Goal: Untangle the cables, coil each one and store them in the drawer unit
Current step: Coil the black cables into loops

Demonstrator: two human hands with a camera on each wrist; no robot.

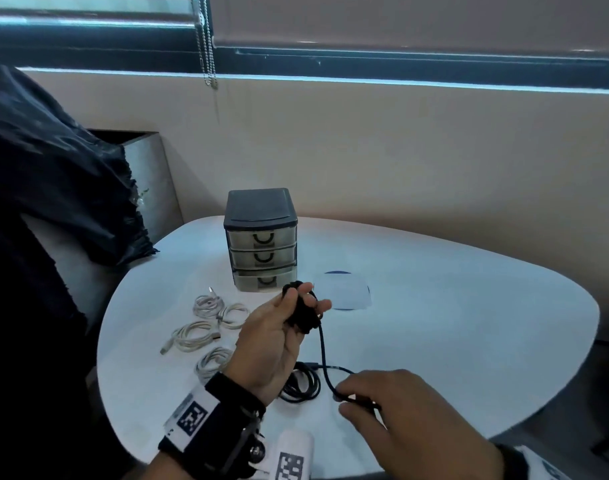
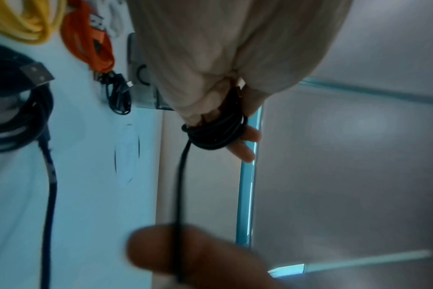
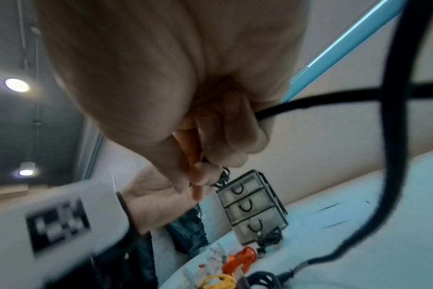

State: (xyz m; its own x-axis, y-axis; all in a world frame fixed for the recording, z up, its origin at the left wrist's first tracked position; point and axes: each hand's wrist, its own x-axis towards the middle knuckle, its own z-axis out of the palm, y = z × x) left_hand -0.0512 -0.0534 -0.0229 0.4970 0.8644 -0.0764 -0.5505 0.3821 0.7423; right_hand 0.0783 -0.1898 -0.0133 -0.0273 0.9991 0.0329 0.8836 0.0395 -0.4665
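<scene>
Left hand (image 1: 282, 327) holds the black cable (image 1: 322, 355) coil up; its tail drops toward me into the pinching right hand (image 1: 393, 407).

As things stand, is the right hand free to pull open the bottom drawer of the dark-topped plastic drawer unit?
Probably not yet. The right hand pinches the black cable whose coil wraps the left hand fingers. The bottom drawer of the drawer unit shows unblocked behind that hand.

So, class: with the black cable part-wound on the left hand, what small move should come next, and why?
Probably another wrap: the right hand pinches the loose tail of the black cable, which hangs unwound below the bundle on the left hand.
</scene>
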